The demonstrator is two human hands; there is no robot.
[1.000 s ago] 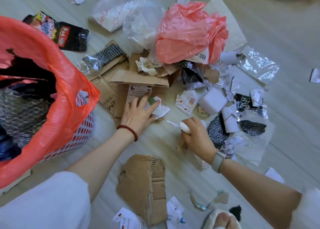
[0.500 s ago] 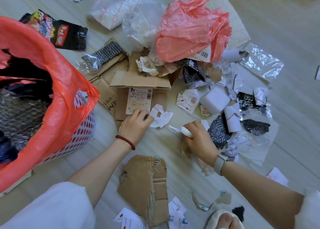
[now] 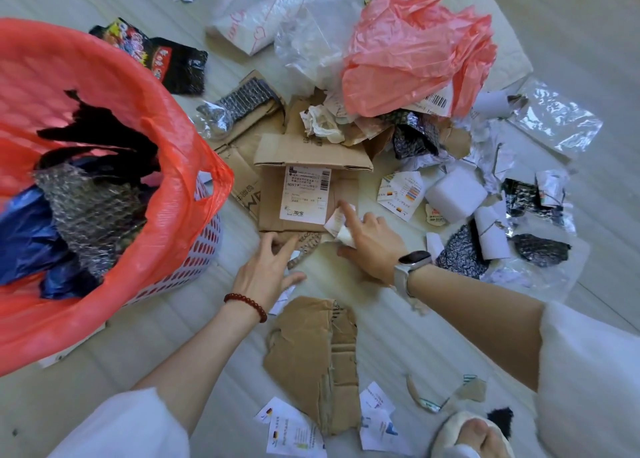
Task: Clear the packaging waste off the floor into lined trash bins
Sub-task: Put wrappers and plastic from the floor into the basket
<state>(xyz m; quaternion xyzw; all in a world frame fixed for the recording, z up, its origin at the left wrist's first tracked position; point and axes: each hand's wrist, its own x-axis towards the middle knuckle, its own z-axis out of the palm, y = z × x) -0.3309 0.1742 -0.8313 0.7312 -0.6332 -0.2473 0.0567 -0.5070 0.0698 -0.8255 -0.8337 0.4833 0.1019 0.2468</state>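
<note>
My left hand (image 3: 266,272) lies with fingers spread on a small torn cardboard scrap (image 3: 304,246) at the near edge of a flattened cardboard box (image 3: 304,166) that bears a shipping label. My right hand (image 3: 372,248), with a watch on its wrist, holds a white paper wad (image 3: 346,236) in its curled fingers. Its index finger reaches out onto a torn white paper scrap (image 3: 337,216) beside the label. The trash bin (image 3: 194,260), a white perforated basket lined with a red bag (image 3: 114,86), stands at the left, stuffed with bubble wrap and dark plastic.
A torn cardboard sheet (image 3: 311,357) lies just in front of me, with paper slips (image 3: 294,433) around it. Behind the box sit a pink plastic bag (image 3: 415,52), clear plastic (image 3: 308,31), a black snack wrapper (image 3: 162,59), a white foam block (image 3: 455,194) and foil scraps (image 3: 462,253). A slippered foot (image 3: 471,437) shows at bottom right.
My left hand drew back from the labelled box to the small cardboard scrap. My right hand moved left to the torn paper by the label, still holding the white wad.
</note>
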